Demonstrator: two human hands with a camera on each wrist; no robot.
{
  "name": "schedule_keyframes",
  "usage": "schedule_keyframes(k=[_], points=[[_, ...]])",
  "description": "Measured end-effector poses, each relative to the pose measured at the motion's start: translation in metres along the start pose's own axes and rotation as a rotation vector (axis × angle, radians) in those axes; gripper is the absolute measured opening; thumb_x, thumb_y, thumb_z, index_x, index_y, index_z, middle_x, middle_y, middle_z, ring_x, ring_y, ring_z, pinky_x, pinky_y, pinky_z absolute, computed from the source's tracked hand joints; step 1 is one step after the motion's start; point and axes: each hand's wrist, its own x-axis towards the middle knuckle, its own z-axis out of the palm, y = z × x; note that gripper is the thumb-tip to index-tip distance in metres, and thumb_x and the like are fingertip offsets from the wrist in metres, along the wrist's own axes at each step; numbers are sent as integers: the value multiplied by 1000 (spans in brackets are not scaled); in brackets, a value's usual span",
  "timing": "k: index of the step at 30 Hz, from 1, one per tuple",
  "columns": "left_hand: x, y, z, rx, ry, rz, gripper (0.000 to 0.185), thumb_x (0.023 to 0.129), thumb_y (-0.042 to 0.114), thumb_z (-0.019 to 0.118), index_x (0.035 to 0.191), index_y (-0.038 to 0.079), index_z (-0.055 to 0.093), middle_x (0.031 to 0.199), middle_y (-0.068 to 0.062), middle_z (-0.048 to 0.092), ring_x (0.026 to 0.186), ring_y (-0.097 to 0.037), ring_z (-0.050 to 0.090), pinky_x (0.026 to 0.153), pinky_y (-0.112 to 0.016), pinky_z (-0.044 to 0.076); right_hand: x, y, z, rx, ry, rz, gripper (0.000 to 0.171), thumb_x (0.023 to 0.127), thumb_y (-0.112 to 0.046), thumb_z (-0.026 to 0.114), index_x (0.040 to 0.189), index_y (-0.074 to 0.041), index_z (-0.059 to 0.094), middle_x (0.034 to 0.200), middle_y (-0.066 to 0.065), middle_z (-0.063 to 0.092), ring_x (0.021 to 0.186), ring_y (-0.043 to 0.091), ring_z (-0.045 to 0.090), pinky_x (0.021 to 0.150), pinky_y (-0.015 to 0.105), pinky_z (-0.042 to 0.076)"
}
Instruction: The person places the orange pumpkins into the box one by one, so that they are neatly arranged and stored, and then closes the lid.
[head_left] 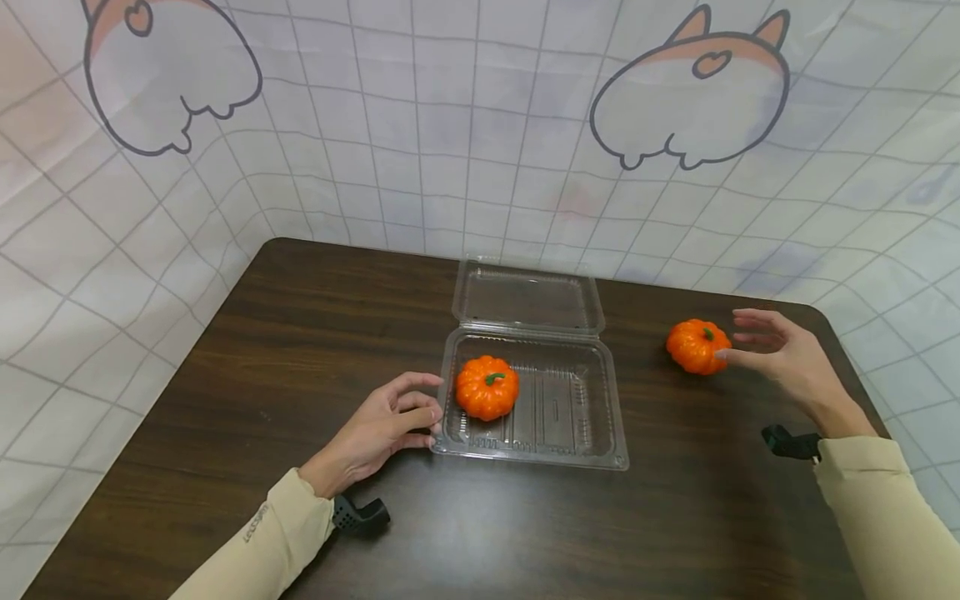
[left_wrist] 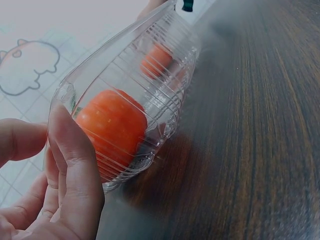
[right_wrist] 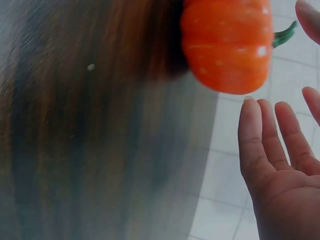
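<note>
A clear plastic clamshell container [head_left: 528, 450] lies on the table with its lid [head_left: 528, 296] folded back. Inside its left end sits a small orange pumpkin [head_left: 487, 388] with a green stem. My left hand [head_left: 386, 425] pinches the container's left rim between thumb and fingers; the left wrist view shows the fingers along the clear wall [left_wrist: 170, 95]. To the right of the container, a second orange pumpkin [head_left: 697, 346] rests on the table. Beside it is my right hand [head_left: 798, 367], fingers spread and extended, thumb tip right at the pumpkin's side in the head view.
The dark wood-grain table [head_left: 330, 333] has rounded back corners. Behind it and on both sides hangs a white grid-patterned curtain [head_left: 435, 125] with cartoon animal drawings. Black straps with small devices sit at both wrists.
</note>
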Motion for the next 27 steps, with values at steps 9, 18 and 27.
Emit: schedule_keyframes(k=[9,18,27], points=[[-1,1,1,0,9,-10,54,99,9,69,147,10,45,97,2,68,85,-15,65,77,-28,63,4,14,12,33,-49,20,85,90,-48,79,157,-14,40,154,23,46,103,-17,45,102,69,40],[-1,2,1,3,8,-16,54,98,9,69,147,11,45,98,2,67,86,-15,65,77,-28,63,4,16,19,53,-59,31,85,89,-47,80,156,-12,40,150,22,48,102,-15,44,104,72,38],[-2,2,0,-1,3,-15,54,99,9,68,147,10,44,97,2,67,86,-14,65,77,-28,63,5,16,22,46,-62,18,82,89,-46,80,153,-10,43,142,17,52,98,-19,46,104,70,40]])
